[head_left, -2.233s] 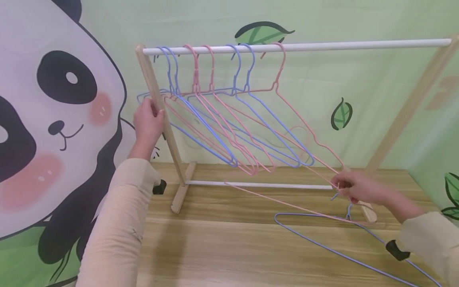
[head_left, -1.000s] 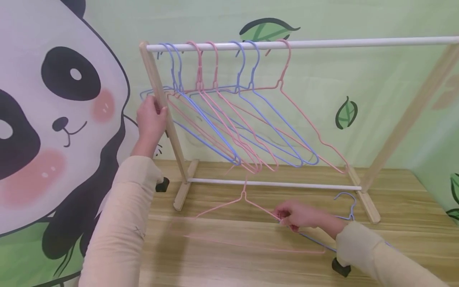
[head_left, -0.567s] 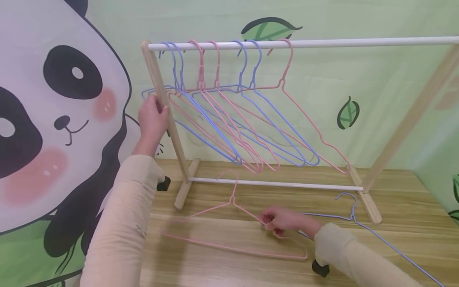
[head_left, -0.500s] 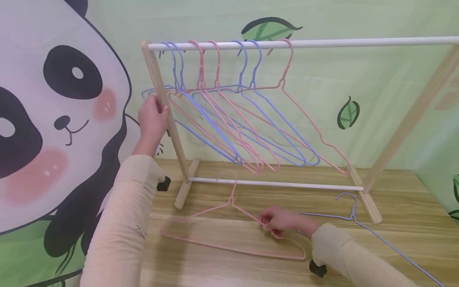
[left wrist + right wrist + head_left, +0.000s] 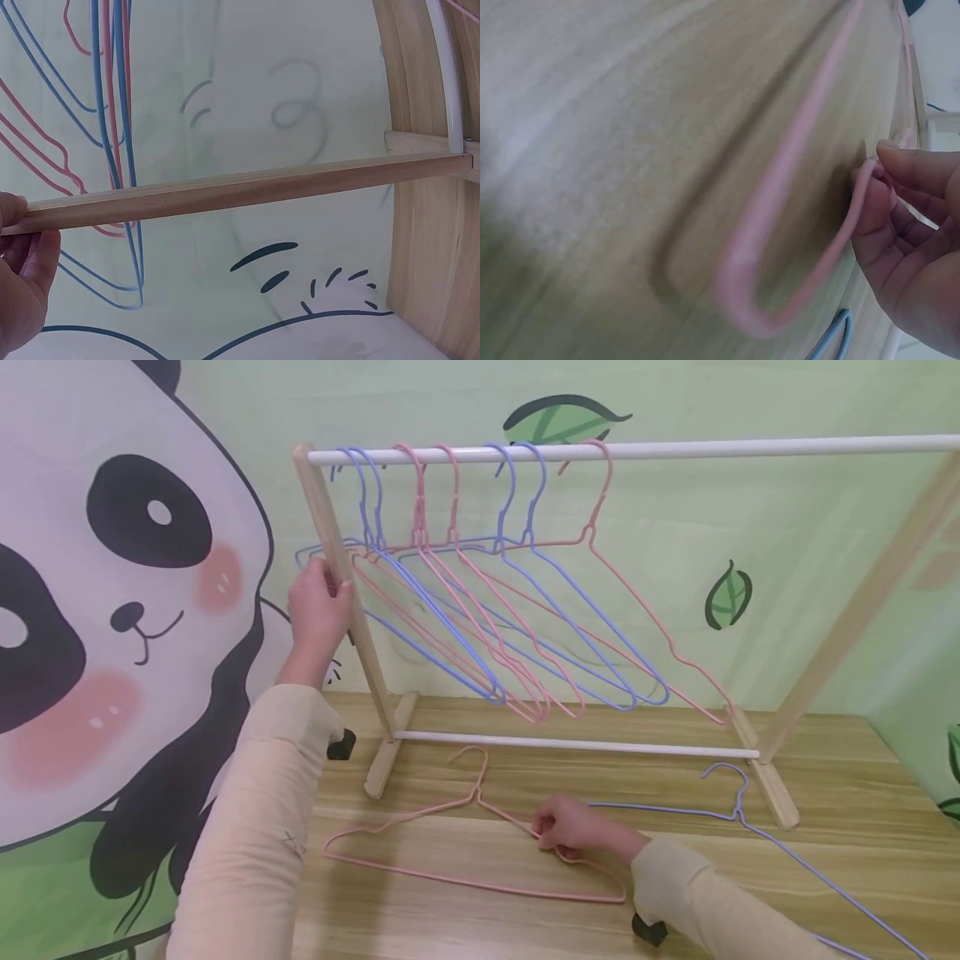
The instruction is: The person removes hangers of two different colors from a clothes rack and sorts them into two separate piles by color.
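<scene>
Nearest, a pale right sleeve (image 5: 735, 902) with a black block (image 5: 649, 930) under its cuff crosses over part of a blue hanger (image 5: 738, 812) on the wooden table (image 5: 420, 927). The right hand (image 5: 577, 828) pinches one shoulder of a pink hanger (image 5: 480, 883) between thumb and fingers. That hanger lies low in front of the rack, its hook toward the lower rail (image 5: 577, 745); in the right wrist view its near corner stands apart from its shadow. Beyond, the left hand (image 5: 318, 614) grips the rack's left upright (image 5: 362, 643), thumb and fingers on opposite sides. This post partly covers the row of blue and pink hangers (image 5: 531, 518) on the white top rail (image 5: 712, 447). Farthest back hangs a green backdrop (image 5: 637, 518) with a large panda (image 5: 180, 652).
</scene>
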`<action>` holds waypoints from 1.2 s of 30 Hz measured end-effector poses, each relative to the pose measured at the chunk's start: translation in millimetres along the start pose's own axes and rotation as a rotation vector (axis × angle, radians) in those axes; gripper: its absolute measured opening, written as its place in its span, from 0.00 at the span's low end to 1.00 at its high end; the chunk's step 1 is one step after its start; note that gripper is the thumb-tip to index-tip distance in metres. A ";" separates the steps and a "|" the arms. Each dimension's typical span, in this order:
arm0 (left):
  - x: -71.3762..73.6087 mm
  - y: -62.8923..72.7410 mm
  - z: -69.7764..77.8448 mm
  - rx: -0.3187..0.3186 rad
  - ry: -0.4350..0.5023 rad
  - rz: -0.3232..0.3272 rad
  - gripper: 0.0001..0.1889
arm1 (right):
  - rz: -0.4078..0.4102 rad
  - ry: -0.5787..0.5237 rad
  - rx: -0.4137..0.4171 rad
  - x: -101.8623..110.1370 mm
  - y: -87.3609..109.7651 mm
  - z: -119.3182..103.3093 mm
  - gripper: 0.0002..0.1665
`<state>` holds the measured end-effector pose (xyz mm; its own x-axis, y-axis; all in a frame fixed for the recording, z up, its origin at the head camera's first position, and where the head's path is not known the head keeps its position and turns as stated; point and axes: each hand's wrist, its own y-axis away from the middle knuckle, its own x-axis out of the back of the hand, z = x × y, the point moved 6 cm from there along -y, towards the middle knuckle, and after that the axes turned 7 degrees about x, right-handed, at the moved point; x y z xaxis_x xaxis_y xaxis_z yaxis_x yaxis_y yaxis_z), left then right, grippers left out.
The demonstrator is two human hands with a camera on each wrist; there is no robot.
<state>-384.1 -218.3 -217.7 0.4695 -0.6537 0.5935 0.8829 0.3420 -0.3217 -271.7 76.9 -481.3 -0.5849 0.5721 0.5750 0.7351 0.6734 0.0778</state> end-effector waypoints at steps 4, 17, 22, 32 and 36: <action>0.5 0.5 0.8 0.006 0.005 -0.005 0.15 | 0.026 0.097 0.034 2.0 0.2 -3.7 0.04; 0.6 0.1 1.0 0.013 0.013 -0.009 0.15 | 0.033 0.302 0.228 38.5 13.2 -75.9 0.06; -0.3 0.4 1.2 0.017 0.010 -0.012 0.15 | 0.084 0.322 0.278 58.2 21.3 -103.0 0.06; 0.5 1.8 1.7 0.007 0.002 0.002 0.14 | 0.122 0.461 0.294 89.2 41.1 -148.6 0.08; 0.7 1.2 2.1 -0.001 -0.008 0.009 0.14 | 0.179 0.453 0.319 103.8 49.3 -167.4 0.06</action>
<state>-382.6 -217.0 -216.2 0.4776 -0.6450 0.5966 0.8786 0.3471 -0.3281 -238.8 91.1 -281.4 -0.2044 0.4796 0.8534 0.6281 0.7329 -0.2615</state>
